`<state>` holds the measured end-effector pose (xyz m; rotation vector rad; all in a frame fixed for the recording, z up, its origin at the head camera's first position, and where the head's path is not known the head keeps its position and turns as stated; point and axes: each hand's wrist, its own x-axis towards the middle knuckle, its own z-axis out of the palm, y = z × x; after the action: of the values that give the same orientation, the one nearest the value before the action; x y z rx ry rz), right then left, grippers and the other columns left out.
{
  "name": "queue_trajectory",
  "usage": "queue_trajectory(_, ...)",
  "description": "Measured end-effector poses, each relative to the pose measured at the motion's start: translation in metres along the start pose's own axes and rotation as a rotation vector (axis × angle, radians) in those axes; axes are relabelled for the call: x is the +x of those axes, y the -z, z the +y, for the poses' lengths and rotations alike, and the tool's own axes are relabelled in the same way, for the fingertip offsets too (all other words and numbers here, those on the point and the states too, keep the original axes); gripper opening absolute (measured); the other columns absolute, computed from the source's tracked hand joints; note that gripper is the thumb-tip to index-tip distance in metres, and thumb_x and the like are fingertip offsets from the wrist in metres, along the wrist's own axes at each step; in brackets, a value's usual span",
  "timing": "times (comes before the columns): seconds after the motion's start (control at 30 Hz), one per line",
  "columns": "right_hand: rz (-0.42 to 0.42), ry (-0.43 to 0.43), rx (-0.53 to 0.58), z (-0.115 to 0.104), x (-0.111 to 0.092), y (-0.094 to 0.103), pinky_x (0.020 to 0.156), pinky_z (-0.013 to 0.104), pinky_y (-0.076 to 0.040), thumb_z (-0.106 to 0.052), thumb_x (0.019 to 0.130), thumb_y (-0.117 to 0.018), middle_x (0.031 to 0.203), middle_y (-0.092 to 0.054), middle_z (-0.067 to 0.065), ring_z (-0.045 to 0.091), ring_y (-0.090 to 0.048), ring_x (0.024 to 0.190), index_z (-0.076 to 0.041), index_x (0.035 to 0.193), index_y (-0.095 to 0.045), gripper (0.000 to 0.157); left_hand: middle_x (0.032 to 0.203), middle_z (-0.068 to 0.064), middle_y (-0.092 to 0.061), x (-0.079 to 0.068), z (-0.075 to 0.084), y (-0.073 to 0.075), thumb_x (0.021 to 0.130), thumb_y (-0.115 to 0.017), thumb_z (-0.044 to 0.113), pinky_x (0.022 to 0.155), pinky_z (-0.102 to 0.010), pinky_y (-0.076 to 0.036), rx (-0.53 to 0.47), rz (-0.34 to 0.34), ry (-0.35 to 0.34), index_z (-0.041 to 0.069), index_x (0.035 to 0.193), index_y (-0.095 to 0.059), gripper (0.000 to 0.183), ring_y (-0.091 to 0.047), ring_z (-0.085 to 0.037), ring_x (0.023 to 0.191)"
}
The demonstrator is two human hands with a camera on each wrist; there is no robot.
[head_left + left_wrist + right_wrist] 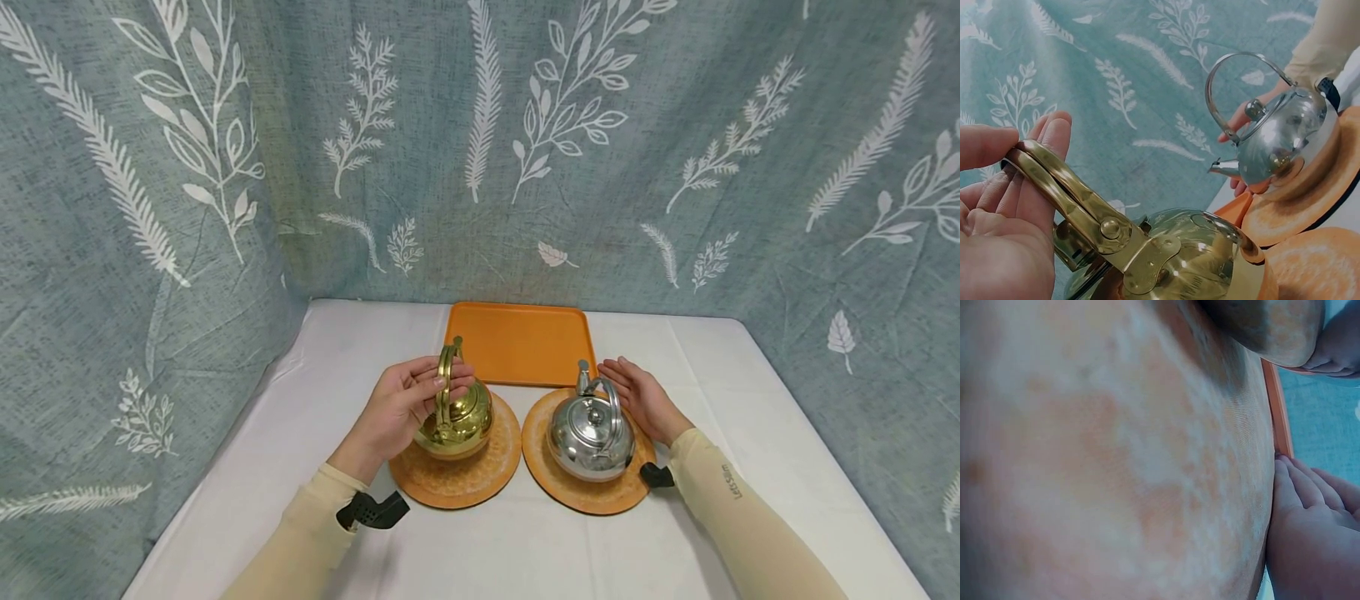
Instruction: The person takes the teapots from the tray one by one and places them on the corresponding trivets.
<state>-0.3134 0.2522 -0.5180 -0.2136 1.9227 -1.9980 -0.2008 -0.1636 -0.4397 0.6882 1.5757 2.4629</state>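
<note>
My left hand (392,407) is at the arched handle of a gold-coloured kettle (1210,275). Its thumb tip presses on the top of the handle (1066,181), while the fingers extend behind it, so the handle lies between them. The gold kettle's body (474,417) is over the left round mat (480,487). On the right round mat (566,492) stands a silver kettle (581,450), handle upright and spout towards the back. My right hand (643,402) lies beside that kettle, fingers straight; in the right wrist view its fingers (1304,487) are at the mat's edge.
An orange tray (525,342) lies behind both kettles, close to the mats. White cloth (360,333) covers the table. A blue-green curtain (442,242) with white leaf prints hangs along the back and both sides.
</note>
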Motion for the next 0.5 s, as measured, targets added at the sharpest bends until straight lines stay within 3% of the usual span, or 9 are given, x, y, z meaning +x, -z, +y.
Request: queue_trajectory(0.5,-0.003,0.004,0.005,-0.0002,0.0002,-0.0013,0.135,0.046,-0.013,-0.051,0.119,-0.033,0.177,-0.016,0.024,0.035,-0.014,0.165,0.006,0.171,-0.008,0.081,0.130,-0.022,-0.073,-0.0057,-0.0068,0.0002,0.111,-0.049,-0.009,0.105,-0.044,-0.057,-0.001,0.013,0.001,-0.028,0.147,-0.039,0.042,-0.074,-0.025,0.118)
